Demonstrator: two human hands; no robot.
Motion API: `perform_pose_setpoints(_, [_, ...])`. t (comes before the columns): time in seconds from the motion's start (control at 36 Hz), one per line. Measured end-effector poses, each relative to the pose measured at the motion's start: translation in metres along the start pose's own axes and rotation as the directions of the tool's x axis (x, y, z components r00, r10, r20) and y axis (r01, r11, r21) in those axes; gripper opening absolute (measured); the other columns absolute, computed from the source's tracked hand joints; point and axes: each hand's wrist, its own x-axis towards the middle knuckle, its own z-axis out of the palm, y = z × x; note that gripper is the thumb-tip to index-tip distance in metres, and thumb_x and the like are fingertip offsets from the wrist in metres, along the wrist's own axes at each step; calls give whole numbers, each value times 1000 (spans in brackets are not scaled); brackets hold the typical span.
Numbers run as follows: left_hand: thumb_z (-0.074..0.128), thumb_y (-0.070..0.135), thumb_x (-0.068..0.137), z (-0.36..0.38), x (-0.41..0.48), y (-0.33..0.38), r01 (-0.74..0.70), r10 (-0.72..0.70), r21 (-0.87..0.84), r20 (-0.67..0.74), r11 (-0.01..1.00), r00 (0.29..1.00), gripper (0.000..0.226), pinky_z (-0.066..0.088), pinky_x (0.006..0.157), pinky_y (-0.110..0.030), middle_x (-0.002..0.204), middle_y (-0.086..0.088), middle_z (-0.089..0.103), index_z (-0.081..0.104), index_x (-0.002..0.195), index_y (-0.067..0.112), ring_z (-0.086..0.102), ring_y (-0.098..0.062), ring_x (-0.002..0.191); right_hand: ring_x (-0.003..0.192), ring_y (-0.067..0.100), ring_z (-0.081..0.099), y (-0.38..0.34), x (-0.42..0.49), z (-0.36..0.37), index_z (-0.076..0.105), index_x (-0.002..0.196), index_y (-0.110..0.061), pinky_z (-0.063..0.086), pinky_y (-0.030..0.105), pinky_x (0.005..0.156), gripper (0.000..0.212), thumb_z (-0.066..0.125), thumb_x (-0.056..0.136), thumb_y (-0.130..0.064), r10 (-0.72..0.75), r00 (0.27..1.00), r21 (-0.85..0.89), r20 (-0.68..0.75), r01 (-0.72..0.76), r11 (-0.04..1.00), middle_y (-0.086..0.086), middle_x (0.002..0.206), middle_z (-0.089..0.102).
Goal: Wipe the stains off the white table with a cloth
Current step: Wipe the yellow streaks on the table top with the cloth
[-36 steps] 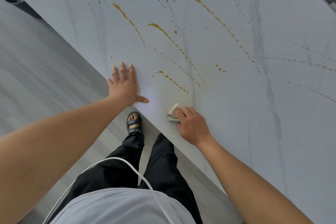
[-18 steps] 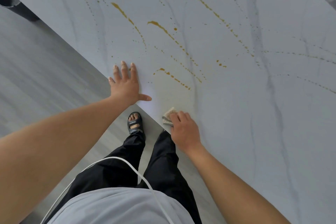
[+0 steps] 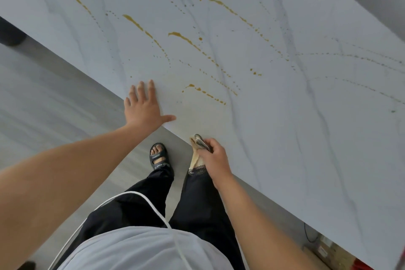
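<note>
Beige with a dark checked border, the cloth (image 3: 195, 159) is bunched in my right hand (image 3: 215, 158) at the near edge of the white, grey-veined table (image 3: 285, 127). My fingers are curled round it, and a loose tail of it hangs over the edge in front of my trouser leg.

Just beyond the cloth, further in from the edge, lies a short mustard-yellow streak (image 3: 203, 93) with a pale yellowish film on the surface between the two. More stains (image 3: 184, 38) of the same colour run as long dribbles and dotted trails across the middle of the table towards its far edge and out to the right.

My left hand (image 3: 143, 109) rests flat on the table at the near edge, to the left of the streak. Its fingers are straight and slightly spread, with the thumb stuck out sideways towards the cloth.

Below the edge I see my black trousers (image 3: 197, 204), one foot in a black sandal (image 3: 158, 156) on the grey floor (image 3: 54, 105), a white cable (image 3: 135, 195) looping across my thighs and my pale shirt (image 3: 142, 247). Under the table at the lower right sit some boxes (image 3: 328, 247), too blurred to make out.
</note>
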Motion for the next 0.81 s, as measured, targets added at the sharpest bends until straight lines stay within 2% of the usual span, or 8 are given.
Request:
perform_pose_setpoints(0.06, [66, 85, 70, -6, 3, -7, -5, 5, 24, -7, 1000, 1000, 138, 7, 127, -53, 169, -11, -11, -17, 160, 22, -11, -36, 157, 82, 13, 64, -9, 4, -11, 70, 99, -23, 50, 29, 74, 19, 63, 89, -9, 16, 997, 115, -79, -7, 993, 2, 94, 70])
perform_pose_setpoints(0.14, [65, 88, 67, -18, 11, -12, -4, 2, 44, 43, 999, 999, 143, 3, 127, -54, 169, -10, -19, -21, 159, 22, -17, -36, 156, 84, 18, 65, -22, 15, -34, 68, 100, -22, 53, 35, 75, 18, 64, 89, -9, 9, 980, 147, -198, 21, 989, 8, 100, 70])
perform_pose_setpoints(0.28, [68, 93, 57, -32, 22, -8, 19, -26, 43, 173, 999, 985, 153, 10, 126, -57, 168, -7, -25, -21, 160, 23, -20, -35, 155, 75, 11, 60, -52, 40, -83, 65, 99, -19, 49, 17, 61, 15, 63, 91, -7, -97, 930, 17, -355, 110, 994, 1, 91, 65])
perform_pose_setpoints(0.39, [73, 92, 50, -30, 23, -5, 32, -44, 66, 193, 997, 980, 162, 11, 126, -58, 167, -9, -28, -24, 159, 21, -22, -37, 154, 75, 9, 57, -77, 73, -128, 62, 99, -16, 45, 23, 66, 12, 61, 90, -9, -192, 889, -163, -417, 135, 977, -7, 85, 61])
perform_pose_setpoints(0.47, [75, 89, 51, -26, 22, -4, 43, -55, 68, 181, 997, 982, 162, 8, 126, -56, 166, -8, -31, -27, 158, 23, -24, -36, 154, 70, 1, 56, -99, 102, -155, 61, 100, -13, 42, 22, 66, 12, 57, 90, -9, -274, 875, -306, -399, 154, 939, -8, 81, 59])
perform_pose_setpoints(0.56, [77, 86, 54, -25, 24, -2, 56, -65, 53, 178, 997, 982, 160, 6, 126, -57, 165, -9, -31, -27, 157, 23, -25, -37, 153, 62, -9, 58, -123, 126, -174, 58, 100, -13, 41, 10, 56, 13, 52, 92, -6, -337, 873, -419, -354, 174, 891, -4, 77, 59])
perform_pose_setpoints(0.67, [77, 85, 55, -27, 24, 0, 64, -73, 57, 183, 996, 980, 158, 7, 126, -56, 166, -9, -29, -24, 158, 22, -24, -37, 154, 107, 20, 61, -142, 169, -197, 63, 117, -19, 46, 29, 87, 33, 50, 87, -11, -428, 857, -598, -287, 189, 779, 5, 116, 62])
perform_pose_setpoints(0.81, [82, 81, 53, -29, 31, 8, 115, -123, 52, 200, 992, 972, 160, 7, 126, -56, 166, -8, -28, -23, 159, 22, -23, -36, 154, 105, 29, 56, -162, 208, -214, 59, 121, -20, 44, 37, 81, 36, 47, 88, -10, -535, 822, -782, -193, 201, 590, 9, 118, 54])
